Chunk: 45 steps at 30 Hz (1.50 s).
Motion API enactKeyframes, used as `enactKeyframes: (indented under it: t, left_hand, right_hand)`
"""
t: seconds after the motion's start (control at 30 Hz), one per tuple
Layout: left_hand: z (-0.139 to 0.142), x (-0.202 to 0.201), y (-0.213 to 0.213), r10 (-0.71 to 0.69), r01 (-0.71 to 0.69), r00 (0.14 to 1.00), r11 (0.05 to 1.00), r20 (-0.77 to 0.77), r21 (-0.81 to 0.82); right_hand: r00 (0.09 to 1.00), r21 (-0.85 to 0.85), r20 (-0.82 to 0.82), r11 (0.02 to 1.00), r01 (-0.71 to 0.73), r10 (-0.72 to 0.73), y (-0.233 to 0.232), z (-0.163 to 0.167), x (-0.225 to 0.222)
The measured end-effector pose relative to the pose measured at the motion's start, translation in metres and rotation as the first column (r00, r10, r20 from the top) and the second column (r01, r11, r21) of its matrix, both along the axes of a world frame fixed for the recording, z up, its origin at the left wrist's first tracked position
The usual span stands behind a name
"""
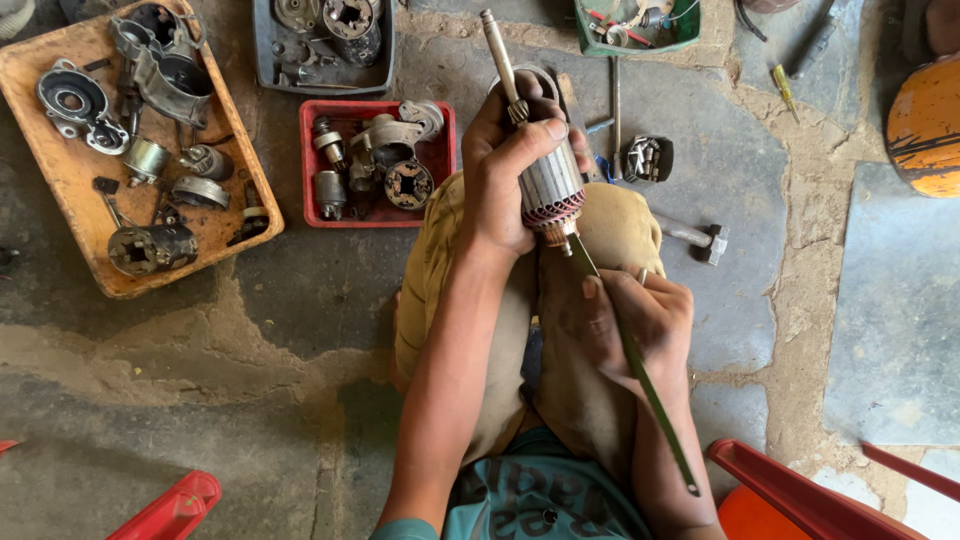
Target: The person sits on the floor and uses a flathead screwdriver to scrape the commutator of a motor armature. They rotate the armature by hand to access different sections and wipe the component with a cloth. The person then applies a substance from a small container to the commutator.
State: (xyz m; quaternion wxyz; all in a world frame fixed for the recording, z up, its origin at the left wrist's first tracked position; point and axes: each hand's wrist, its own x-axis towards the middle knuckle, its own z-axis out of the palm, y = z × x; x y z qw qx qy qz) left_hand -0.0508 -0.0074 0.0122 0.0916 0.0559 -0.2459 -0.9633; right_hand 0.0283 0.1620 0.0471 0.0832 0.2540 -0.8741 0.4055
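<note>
Two hands busy | left hand (500,185) grips armature (548,190) | right hand (640,320) grips thin rod (640,375), tip hidden

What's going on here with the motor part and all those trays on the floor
A person sits over a stone floor. Their left hand grips a motor armature upright above their knees. Their right hand holds a thin green blade, its tip against the armature's lower end. An orange tray, a red tray and a grey tray hold dismantled motor parts. A hammer lies beside the knee.
</note>
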Motion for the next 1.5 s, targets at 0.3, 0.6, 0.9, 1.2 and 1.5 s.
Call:
enactKeyframes:
  t: [0.3, 0.6, 0.9, 1.2, 1.5]
  left_hand:
    - [0.0019, -0.0049, 0.0007, -0.018, 0.018, 1.000, 0.999, 0.011, 0.026]
    - [0.0027, -0.0045, 0.0011, 0.018, -0.017, 1.000, 1.000, 0.024, -0.009]
    - [0.0067, -0.0043, 0.0004, 0.009, -0.008, 0.998, 1.000, 0.055, -0.022]
    - [0.0048, -0.0030, -0.0003, -0.005, 0.005, 0.999, 1.000, 0.046, -0.010]
    - [0.0033, -0.0027, -0.0012, -0.008, 0.007, 1.000, 0.999, 0.022, 0.033]
  right_hand:
    - [0.996, -0.033, -0.093, 0.999, -0.005, 0.002, -0.0078, 0.0010, -0.0034]
    - [0.999, -0.055, -0.030, 0.998, -0.014, 0.012, -0.0013, 0.0009, -0.0002]
    - [0.997, -0.032, -0.071, 0.999, 0.018, -0.021, -0.0029, -0.0019, 0.0015]
    - [0.999, -0.056, -0.052, 0.998, -0.010, 0.007, -0.0013, -0.0007, 0.0012]
    - [0.999, -0.003, -0.052, 1.000, -0.014, 0.014, -0.0067, 0.0059, -0.0016]
